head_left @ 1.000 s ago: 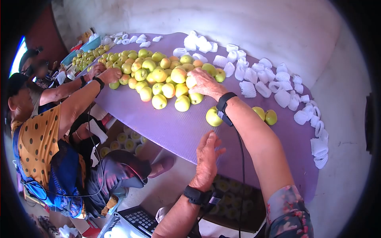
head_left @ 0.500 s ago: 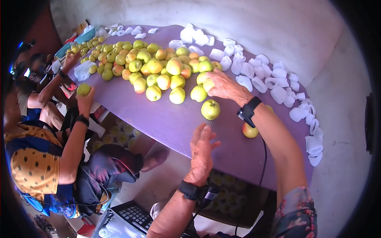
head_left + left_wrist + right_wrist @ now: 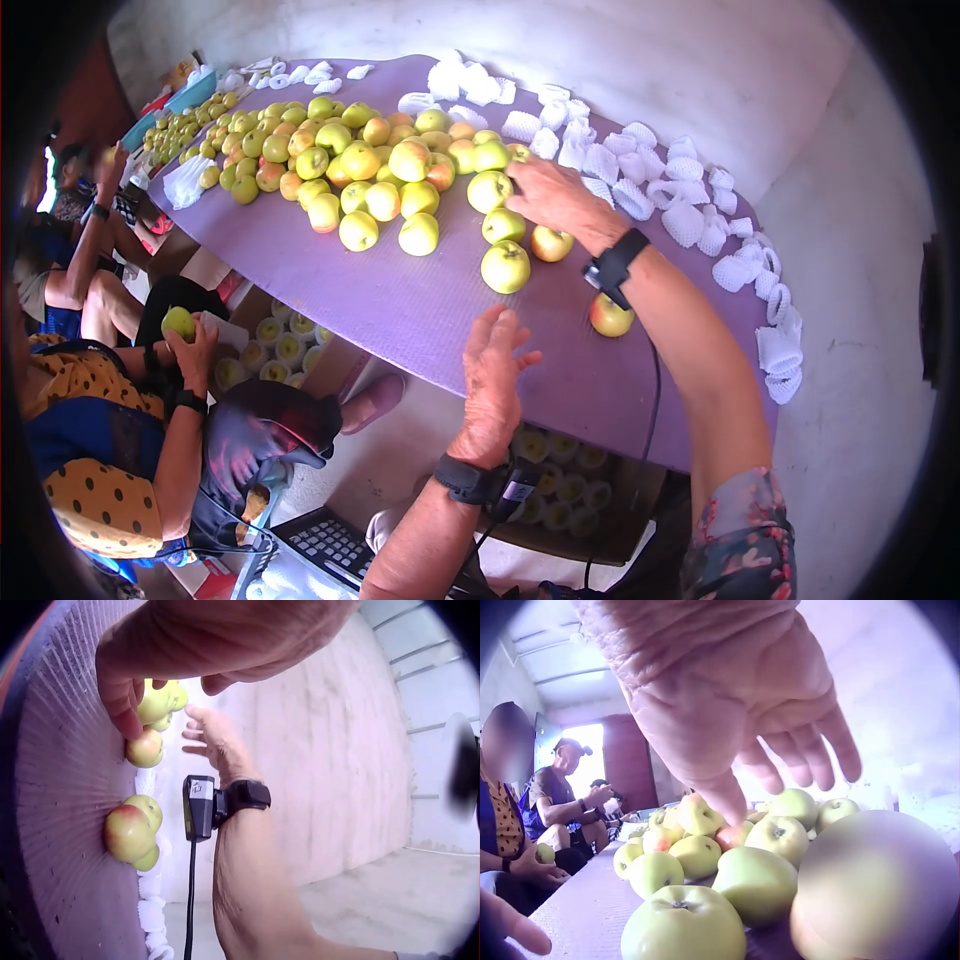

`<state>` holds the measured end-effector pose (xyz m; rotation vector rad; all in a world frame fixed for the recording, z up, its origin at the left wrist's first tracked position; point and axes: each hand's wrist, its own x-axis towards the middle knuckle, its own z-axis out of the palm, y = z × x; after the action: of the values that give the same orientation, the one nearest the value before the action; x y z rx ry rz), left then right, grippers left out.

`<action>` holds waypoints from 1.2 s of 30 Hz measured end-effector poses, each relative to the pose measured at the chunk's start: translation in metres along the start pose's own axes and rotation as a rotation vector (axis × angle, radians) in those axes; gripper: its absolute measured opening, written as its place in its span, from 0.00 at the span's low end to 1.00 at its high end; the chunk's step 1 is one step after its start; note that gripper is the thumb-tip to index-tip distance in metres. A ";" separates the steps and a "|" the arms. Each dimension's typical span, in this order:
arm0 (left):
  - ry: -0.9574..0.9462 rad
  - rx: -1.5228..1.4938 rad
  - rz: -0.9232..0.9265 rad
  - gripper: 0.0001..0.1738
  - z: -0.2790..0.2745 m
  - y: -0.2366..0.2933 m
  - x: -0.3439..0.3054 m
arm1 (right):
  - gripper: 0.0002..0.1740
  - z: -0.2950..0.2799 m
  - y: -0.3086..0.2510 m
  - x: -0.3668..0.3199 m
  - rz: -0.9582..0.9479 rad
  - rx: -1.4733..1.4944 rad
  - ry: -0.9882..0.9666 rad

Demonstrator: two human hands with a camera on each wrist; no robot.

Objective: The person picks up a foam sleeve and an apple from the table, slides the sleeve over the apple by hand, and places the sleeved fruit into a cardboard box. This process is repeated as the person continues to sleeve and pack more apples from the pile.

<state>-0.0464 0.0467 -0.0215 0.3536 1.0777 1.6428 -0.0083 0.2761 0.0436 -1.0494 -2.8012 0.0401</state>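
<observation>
Green-yellow apples [image 3: 361, 160], some with a red blush, are heaped on a purple-covered table [image 3: 330, 265]. My right hand [image 3: 560, 200] reaches over the right end of the heap, fingers spread and pointing down; in the right wrist view nothing lies in its palm. Just below it a few apples stand apart from the heap, among them a green apple [image 3: 505, 267] and a blushed apple [image 3: 552, 243]. Another blushed apple [image 3: 611, 315] is beside my right forearm. My left hand [image 3: 490, 380] is held at the table's front edge, fingers loosely extended, holding nothing.
White foam net sleeves [image 3: 640, 170] lie along the wall side of the table. Boxes of packed apples [image 3: 565, 485] stand underneath. A person in a spotted top [image 3: 105, 500] sits at the left holding an apple [image 3: 178, 323]. A cable [image 3: 655, 400] hangs from my right wrist.
Several apples have come away from the heap's right end, near my right hand. The neighbouring person has brought an apple from the table down to the lap. The head view has shifted slightly.
</observation>
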 end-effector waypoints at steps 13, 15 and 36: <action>-0.026 0.025 -0.040 0.25 0.000 0.001 0.002 | 0.25 0.034 -0.037 0.045 0.081 -0.267 -0.070; -0.031 0.015 -0.032 0.24 0.000 0.001 0.003 | 0.28 0.041 -0.034 0.046 0.135 -0.292 -0.001; 0.126 0.075 0.065 0.34 0.003 -0.010 -0.005 | 0.24 0.038 -0.009 -0.014 0.184 -0.009 0.015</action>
<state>-0.0361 0.0442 -0.0265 0.3415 1.2363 1.7037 -0.0098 0.2609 0.0053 -1.3001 -2.6859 0.0401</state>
